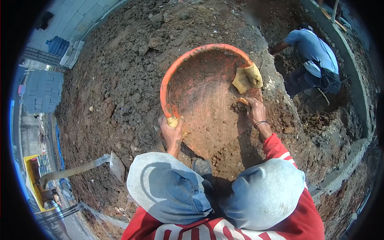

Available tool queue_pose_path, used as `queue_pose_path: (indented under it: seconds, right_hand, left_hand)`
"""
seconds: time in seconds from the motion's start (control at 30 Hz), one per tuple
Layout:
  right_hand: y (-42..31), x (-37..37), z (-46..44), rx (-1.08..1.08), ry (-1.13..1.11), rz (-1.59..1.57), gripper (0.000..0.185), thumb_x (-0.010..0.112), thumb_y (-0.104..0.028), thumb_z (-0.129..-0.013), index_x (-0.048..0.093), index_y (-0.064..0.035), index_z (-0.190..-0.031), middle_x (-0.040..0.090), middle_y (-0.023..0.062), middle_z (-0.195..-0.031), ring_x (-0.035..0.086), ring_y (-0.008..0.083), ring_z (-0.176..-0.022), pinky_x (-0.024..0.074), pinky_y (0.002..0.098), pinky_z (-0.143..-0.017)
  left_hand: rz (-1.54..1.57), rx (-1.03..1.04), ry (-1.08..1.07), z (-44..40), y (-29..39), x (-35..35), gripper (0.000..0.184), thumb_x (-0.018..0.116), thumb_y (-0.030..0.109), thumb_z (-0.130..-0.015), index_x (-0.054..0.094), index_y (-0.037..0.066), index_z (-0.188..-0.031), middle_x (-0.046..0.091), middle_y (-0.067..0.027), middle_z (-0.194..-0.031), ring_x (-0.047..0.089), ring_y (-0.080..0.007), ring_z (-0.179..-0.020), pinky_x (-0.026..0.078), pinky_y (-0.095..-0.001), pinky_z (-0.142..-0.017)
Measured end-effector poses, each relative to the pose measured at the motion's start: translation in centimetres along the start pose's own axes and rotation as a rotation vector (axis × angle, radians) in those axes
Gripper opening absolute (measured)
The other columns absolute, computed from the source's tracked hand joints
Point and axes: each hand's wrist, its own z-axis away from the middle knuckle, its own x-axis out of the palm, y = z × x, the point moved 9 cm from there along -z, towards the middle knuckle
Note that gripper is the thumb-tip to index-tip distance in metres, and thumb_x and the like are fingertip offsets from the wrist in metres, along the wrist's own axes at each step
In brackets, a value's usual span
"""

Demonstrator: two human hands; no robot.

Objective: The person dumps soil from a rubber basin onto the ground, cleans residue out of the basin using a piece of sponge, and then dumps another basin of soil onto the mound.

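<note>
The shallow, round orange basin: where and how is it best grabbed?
I'd take the basin by opposite sides of its rim, coming from the near side: its wide, round shape suggests two hands, and the raised rim gives an edge to hold. Yellowish cloth-like padding over the right rim and a pale yellow wrap at the left hand mark likely grips.

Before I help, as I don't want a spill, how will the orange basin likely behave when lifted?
The orange basin is probably light for its size, since only scattered soil covers its scraped floor. Loose soil may slide off if it tilts, as no raised rim shows on the near side. The yellowish wrapping at the left hand may limit slipping.
</note>
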Motion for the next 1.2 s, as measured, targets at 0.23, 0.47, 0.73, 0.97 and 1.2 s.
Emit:
queue_pose_path:
  seconds: [0.23, 0.47, 0.73, 0.97, 1.2]
  right_hand:
    - [-4.8, 3.6, 10.4, 0.085, -0.721, 0.004, 0.03, 0.062, -0.006, -0.078, 0.065, -0.0052, -0.107, 0.065, 0.0211, -0.094, 0.063, 0.0399, -0.084, 0.0517, 0.0458, -0.071]
    - [-3.6, -16.6, 18.0, 0.617, -0.233, -0.189, 0.03, 0.07, -0.02, -0.076, 0.067, -0.0074, -0.103, 0.067, 0.0167, -0.084, 0.067, 0.0263, -0.077, 0.0502, 0.0388, -0.068]
    - [4.0, -24.8, 37.4, 0.969, -0.126, -0.313, 0.028, 0.069, -0.02, -0.076, 0.069, -0.0017, -0.098, 0.07, 0.0147, -0.084, 0.068, 0.0255, -0.078, 0.0519, 0.036, -0.07]
    - [6.9, -21.6, 39.6, 1.193, -0.062, -0.173, 0.027, 0.067, -0.014, -0.079, 0.066, 0.0006, -0.102, 0.07, 0.0138, -0.086, 0.068, 0.0229, -0.08, 0.0526, 0.0338, -0.072]
    - [8.4, -20.1, 26.1, 0.932, -0.179, -0.068, 0.027, 0.066, -0.009, -0.082, 0.064, 0.0028, -0.106, 0.071, 0.0129, -0.089, 0.068, 0.0202, -0.082, 0.0532, 0.0316, -0.073]
  left_hand:
    - [-0.016, -0.051, -0.062, -0.3, 0.4, -0.2, 0.041, 0.069, 0.019, -0.076, 0.058, -0.001, -0.11, 0.054, -0.0136, -0.11, 0.057, -0.0259, -0.094, 0.043, -0.0387, -0.082]
    - [-0.25, 0.418, -0.065, -6.4, 16.9, -3.5, 0.093, 0.08, 0.027, -0.066, 0.033, 0.012, -0.145, 0.036, -0.0191, -0.132, 0.038, -0.038, -0.126, 0.035, -0.0498, -0.102]
    - [-0.693, 0.704, -0.689, -19.6, 19.1, 15.3, 0.066, 0.075, 0.023, -0.072, 0.05, 0.009, -0.131, 0.059, -0.0171, -0.109, 0.06, -0.0332, -0.098, 0.048, -0.0447, -0.085]
    - [-0.076, 0.3, -0.95, -18.6, 12.1, 0.2, 0.033, 0.068, 0.007, -0.083, 0.064, 0.002, -0.115, 0.069, -0.0036, -0.093, 0.062, -0.0103, -0.078, 0.052, -0.0302, -0.072]
    - [0.245, -0.116, -0.491, -11.9, -0.9, -18.5, 0.038, 0.055, -0.007, -0.084, 0.059, -0.003, -0.122, 0.068, -0.0102, -0.104, 0.067, -0.0152, -0.087, 0.056, -0.0291, -0.074]
